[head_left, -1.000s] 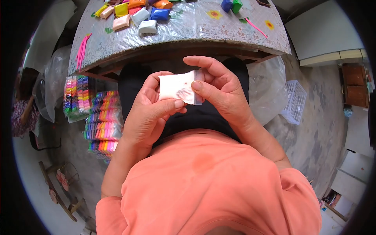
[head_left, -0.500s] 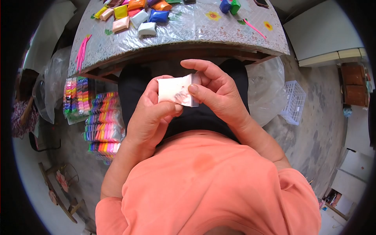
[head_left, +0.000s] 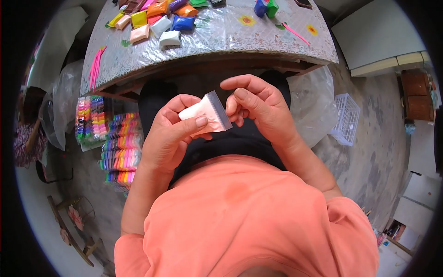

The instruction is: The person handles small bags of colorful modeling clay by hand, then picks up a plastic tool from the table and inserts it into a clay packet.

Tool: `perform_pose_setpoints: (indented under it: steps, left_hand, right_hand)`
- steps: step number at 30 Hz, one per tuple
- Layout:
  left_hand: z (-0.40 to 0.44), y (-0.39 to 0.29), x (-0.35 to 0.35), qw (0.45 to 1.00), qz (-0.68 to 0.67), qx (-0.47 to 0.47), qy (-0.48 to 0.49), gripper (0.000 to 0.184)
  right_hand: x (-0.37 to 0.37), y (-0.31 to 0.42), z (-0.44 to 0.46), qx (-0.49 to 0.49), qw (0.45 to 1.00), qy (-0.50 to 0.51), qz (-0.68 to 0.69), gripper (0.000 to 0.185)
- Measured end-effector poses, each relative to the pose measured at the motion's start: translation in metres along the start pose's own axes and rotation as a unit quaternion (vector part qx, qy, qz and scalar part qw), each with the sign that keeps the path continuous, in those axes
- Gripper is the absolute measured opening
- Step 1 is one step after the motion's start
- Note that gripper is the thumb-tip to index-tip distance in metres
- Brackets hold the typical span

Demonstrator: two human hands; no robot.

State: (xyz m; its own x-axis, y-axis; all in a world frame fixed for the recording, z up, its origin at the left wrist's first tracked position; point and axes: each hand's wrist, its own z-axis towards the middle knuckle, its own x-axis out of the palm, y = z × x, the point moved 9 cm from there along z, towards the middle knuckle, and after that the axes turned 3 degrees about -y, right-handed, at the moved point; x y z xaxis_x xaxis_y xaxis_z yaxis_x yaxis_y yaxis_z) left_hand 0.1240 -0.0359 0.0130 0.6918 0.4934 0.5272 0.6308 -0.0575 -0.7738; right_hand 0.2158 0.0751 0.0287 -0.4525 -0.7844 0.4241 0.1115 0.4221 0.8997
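A small clear zip bag with white contents [head_left: 208, 111] is pinched between the thumb and fingers of my left hand [head_left: 171, 131], tilted with its zip edge to the right. Just right of that edge is my right hand [head_left: 258, 108], apart from the bag, its fingers loosely curled and spread with nothing visible between them. Both hands are over my lap, in front of the table's near edge.
Colourful packets [head_left: 183, 23] lie on the lace-patterned table [head_left: 230, 44], with pink strips [head_left: 97, 68] at its left. Bundles of coloured packs [head_left: 121, 147] stand on the floor at left. A white basket [head_left: 346, 120] is at right. A person [head_left: 28, 134] is at far left.
My right hand has let go of the bag and moved slightly right. My left hand has tilted the bag, and its zip edge now slants.
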Motion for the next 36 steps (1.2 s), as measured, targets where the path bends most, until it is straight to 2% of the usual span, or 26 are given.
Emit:
perform_pose_setpoints:
  steps: [7, 19, 25, 36]
  left_hand:
    - [0.003, 0.002, 0.011, 0.999, -0.01, -0.01, 0.03, 0.033]
    - [0.005, 0.008, 0.015, 0.999, -0.022, -0.012, 0.024, 0.034]
    - [0.008, 0.013, 0.014, 0.999, -0.04, -0.015, 0.024, 0.034]
    - [0.009, 0.014, 0.014, 0.998, -0.051, -0.017, 0.035, 0.034]
  right_hand:
    - [0.006, -0.013, -0.005, 0.039, 0.997, 0.031, 0.066, 0.015]
    - [0.016, -0.019, -0.011, 0.076, 0.987, 0.056, 0.127, 0.016]
    - [0.016, -0.021, -0.012, 0.07, 0.99, 0.062, 0.104, 0.02]
    - [0.016, -0.029, -0.011, 0.081, 0.985, 0.055, 0.141, 0.019]
